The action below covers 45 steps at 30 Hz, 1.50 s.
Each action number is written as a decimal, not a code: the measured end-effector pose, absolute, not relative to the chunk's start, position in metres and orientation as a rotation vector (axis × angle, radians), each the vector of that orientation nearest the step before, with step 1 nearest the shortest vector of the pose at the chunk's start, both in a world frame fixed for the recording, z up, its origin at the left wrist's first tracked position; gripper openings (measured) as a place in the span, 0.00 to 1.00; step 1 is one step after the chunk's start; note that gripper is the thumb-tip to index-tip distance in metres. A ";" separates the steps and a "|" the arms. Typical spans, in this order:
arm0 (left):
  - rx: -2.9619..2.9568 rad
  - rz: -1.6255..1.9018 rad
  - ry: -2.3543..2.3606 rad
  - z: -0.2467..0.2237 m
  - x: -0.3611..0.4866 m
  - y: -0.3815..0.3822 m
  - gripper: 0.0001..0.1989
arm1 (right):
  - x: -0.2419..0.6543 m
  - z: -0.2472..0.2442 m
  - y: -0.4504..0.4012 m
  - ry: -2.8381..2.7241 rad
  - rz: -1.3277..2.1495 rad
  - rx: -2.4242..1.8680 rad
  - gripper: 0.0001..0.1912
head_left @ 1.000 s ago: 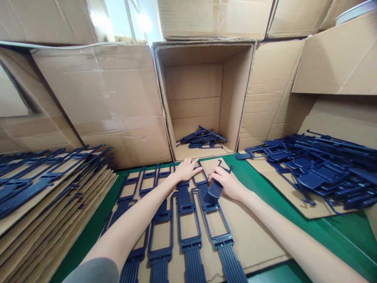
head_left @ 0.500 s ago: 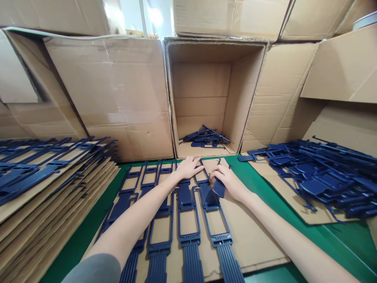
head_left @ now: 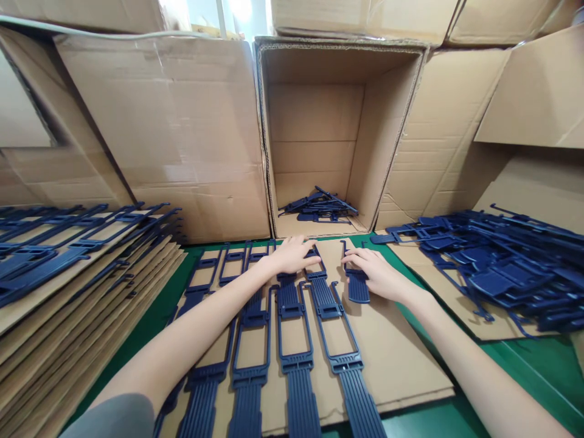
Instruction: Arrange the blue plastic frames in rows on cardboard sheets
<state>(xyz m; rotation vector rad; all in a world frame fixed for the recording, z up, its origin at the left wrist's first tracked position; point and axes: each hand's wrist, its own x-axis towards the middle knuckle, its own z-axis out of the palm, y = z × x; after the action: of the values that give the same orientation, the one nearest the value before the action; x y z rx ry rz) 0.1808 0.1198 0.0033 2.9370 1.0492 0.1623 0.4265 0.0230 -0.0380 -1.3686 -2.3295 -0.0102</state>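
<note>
My right hand (head_left: pixel 378 274) grips a dark blue plastic frame piece with a ribbed plate (head_left: pixel 358 288) by its upper part, over the far right of the cardboard sheet (head_left: pixel 396 359). My left hand (head_left: pixel 292 254) rests with spread fingers on the far ends of other pieces, partly covering them. Two rows of similar blue frames lie side by side on the sheet, ribbed ends toward me. Closest to my right hand on its left is one such laid frame (head_left: pixel 325 293). My left forearm hides several of the pieces.
A tangled heap of blue frames (head_left: pixel 497 267) lies on cardboard at right. Layered cardboard sheets with frames between them (head_left: pixel 114 292) stand at left. Ahead, an open cardboard box (head_left: pixel 314 115) on its side holds loose blue pieces (head_left: pixel 319 205). Green table surface (head_left: pixel 506 365) shows around the sheet.
My right hand has moved slightly right, and the piece in it has swung from tilted over the neighbouring frame to nearly in line with the row. My left hand stays in place.
</note>
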 end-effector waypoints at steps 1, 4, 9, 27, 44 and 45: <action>2.953 0.152 1.001 0.004 0.179 0.110 0.29 | 0.430 -0.037 0.023 -2.353 0.042 -1.365 0.23; 2.998 0.122 0.856 -0.001 0.173 0.083 0.30 | 0.436 -0.037 0.024 -2.391 0.130 -1.329 0.34; 3.040 0.186 0.850 -0.021 0.169 0.069 0.30 | 0.435 -0.040 0.023 -2.419 0.139 -1.327 0.39; 3.050 0.256 0.869 -0.027 0.169 0.069 0.27 | 0.431 -0.049 0.030 -2.173 0.054 -1.368 0.10; 3.055 0.307 0.835 -0.032 0.168 0.073 0.27 | 0.402 -0.061 0.032 -2.139 0.081 -1.190 0.13; 3.054 0.304 0.837 -0.032 0.168 0.073 0.27 | 0.401 -0.060 0.031 -2.154 0.095 -1.175 0.13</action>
<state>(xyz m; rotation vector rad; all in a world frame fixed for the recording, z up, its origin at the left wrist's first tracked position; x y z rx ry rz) 0.1684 0.0730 -0.0318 3.0536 0.8370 0.3045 0.4008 0.0313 -0.0600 -1.1753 -2.1537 0.0950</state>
